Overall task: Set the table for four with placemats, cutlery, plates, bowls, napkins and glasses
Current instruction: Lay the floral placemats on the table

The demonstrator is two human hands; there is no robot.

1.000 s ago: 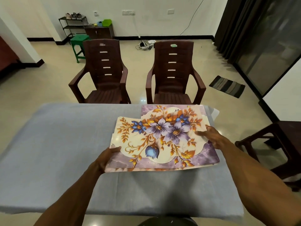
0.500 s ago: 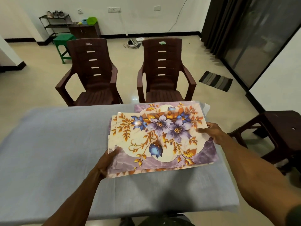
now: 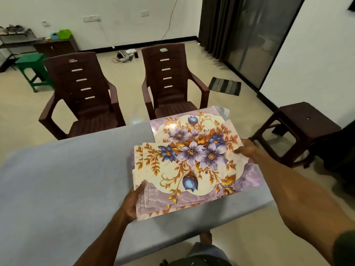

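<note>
one grey table (image 3: 57,189) carries a laid floral placemat (image 3: 172,123) at its far right corner. the placemat stack (image 3: 192,169) hovers nearer, left hand (image 3: 132,202) and right hand (image 3: 247,152) gripping its edges; placemat step, next peel one off.

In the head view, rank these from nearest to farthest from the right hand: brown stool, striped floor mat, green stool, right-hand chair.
Measured from the right hand, which holds the right edge of the placemats:
1. Brown stool, just to its right beside the table.
2. Right-hand chair, across the table, ahead and left.
3. Striped floor mat, on the floor beyond that chair.
4. Green stool, far left of the room.
</note>
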